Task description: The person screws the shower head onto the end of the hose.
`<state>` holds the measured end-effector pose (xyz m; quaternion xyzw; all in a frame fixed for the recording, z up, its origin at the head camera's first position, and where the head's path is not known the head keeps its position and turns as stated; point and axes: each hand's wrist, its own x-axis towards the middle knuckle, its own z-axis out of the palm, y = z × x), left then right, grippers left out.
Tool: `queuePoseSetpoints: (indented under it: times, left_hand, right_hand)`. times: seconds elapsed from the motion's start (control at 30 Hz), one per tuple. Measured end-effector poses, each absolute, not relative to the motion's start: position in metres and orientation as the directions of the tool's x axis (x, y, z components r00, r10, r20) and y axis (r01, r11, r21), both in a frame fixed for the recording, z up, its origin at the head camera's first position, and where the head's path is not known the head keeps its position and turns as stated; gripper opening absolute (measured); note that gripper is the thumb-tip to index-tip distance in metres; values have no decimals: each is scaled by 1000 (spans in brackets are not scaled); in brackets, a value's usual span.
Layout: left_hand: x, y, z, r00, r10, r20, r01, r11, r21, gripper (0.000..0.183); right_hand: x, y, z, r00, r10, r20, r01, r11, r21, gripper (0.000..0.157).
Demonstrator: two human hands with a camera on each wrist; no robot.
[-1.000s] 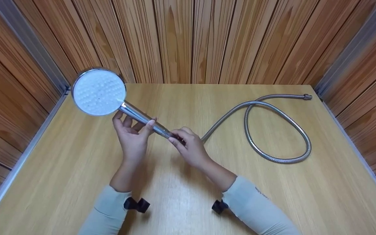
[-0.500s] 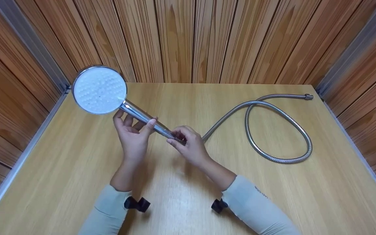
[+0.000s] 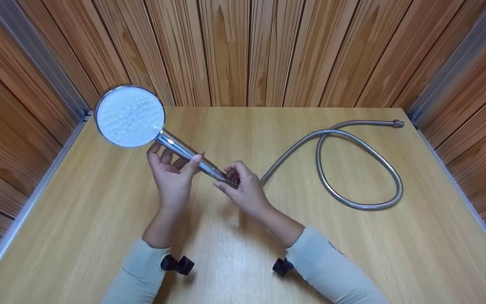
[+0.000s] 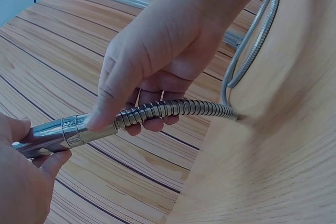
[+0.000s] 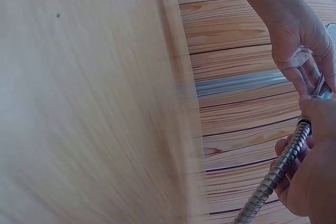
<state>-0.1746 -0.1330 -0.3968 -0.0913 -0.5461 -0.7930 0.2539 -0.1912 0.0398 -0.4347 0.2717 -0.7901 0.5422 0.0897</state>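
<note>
A chrome handheld shower head [image 3: 130, 116] with a round white nozzle face is held above the table, its handle slanting down to the right. My left hand [image 3: 170, 185] grips the lower handle between thumb and fingers. A flexible metal shower hose [image 4: 184, 107] meets the handle's end at a smooth collar [image 4: 103, 131]. Around this joint is my right hand [image 3: 247, 192], its thumb on the collar and its fingers curled under the hose. How firmly the joint is seated cannot be seen.
The rest of the hose lies in a loop on the wooden table [image 3: 243, 270], its free end fitting [image 3: 397, 123] near the back right corner. Wood-panelled walls [image 3: 226, 50] stand behind and at both sides. Each sleeved wrist carries a small black camera mount [image 3: 177, 265].
My right thumb and forefinger have spread slightly at the joint, showing more of the hose's ribbed end. The left hand and shower head stay nearly still.
</note>
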Motion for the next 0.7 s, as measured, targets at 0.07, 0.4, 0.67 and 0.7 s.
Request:
queuePoseSetpoints:
  times: [0.07, 0.4, 0.67, 0.7]
  left_hand:
    - [-174, -133, -397, -852, -305, 426, 508, -280, 815, 75]
    - [-175, -131, -398, -841, -313, 442, 527, -287, 800, 75]
    - [-174, -132, -397, -841, -315, 440, 526, -282, 803, 74]
    - [-174, -131, -396, -843, -316, 435, 521, -281, 806, 74]
  right_hand:
    - [-191, 39, -436, -833, -334, 441, -533, 270, -802, 30]
    - [-189, 40, -434, -825, -374, 424, -546, 332, -769, 25]
    - [-190, 40, -434, -823, -363, 436, -550, 321, -771, 26]
    - [-190, 40, -434, -827, -354, 437, -544, 310, -779, 28]
